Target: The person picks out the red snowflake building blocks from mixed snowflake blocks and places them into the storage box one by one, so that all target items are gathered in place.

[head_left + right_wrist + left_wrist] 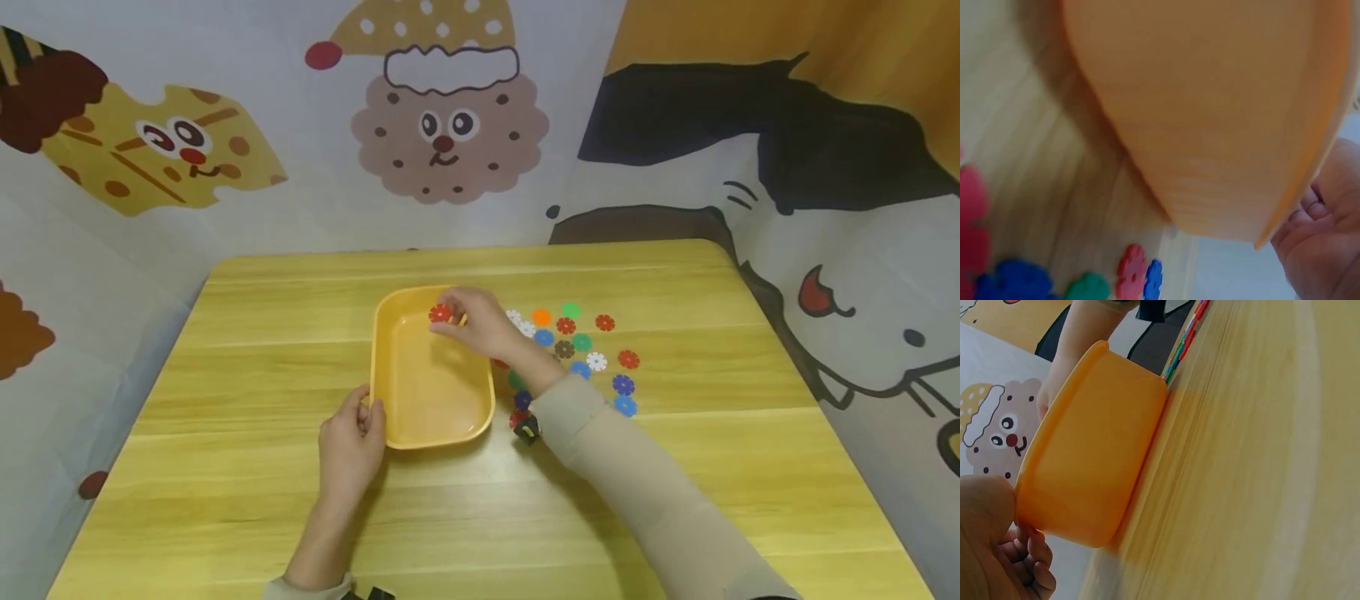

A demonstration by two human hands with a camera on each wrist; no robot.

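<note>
- Over the far end of the orange tray (431, 392), the right hand (480, 323) pinches a red snowflake disc (440, 313) between thumb and fingertips; the disc is small, flat and round with a notched, petal-like edge.
- Near the middle of the desk (675, 467), the tray is a smooth, glossy plastic rectangle with rounded corners and a raised rim; no piece shows on its floor.
- At the tray's near left corner, the left hand (351, 446) grips the rim, thumb on the lip and fingers curled beneath.
- Just right of the tray, the loose discs (581, 354) lie scattered flat: white, orange, green, red, blue, brown and purple, some partly hidden by the sleeve (645, 483).
- Underneath, the desk is pale yellow wood-grain with rounded far corners.
</note>
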